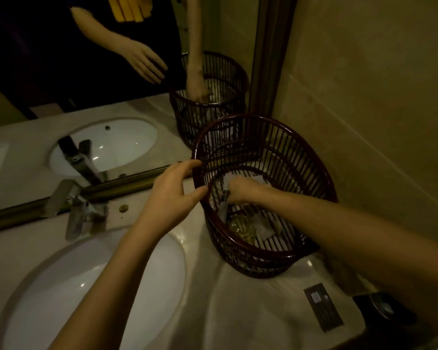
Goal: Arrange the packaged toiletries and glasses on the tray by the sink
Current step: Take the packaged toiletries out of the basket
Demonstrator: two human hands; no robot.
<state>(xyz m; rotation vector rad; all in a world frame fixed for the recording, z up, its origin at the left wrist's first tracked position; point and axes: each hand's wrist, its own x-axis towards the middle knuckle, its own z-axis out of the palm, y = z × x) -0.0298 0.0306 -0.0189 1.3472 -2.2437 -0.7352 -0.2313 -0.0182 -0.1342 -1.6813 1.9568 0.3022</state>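
A dark red slatted basket [299,157] stands on the counter in the corner, right of the sink. My left hand [173,195] rests against its left rim, thumb and fingers apart on the slats. My right hand [240,189] reaches down inside the basket, closed on a small white packaged toiletry [224,198] with a dark striped end. More white packets [263,229] and a crumpled yellowish wrapper [243,227] lie on the basket floor. No glasses are visible.
The white oval sink [91,286] with a chrome tap [79,210] sits at lower left. A mirror [86,72] behind the counter reflects the basket and both arms. A dark flat packet [323,310] and a dark round object [382,308] lie on the counter at lower right.
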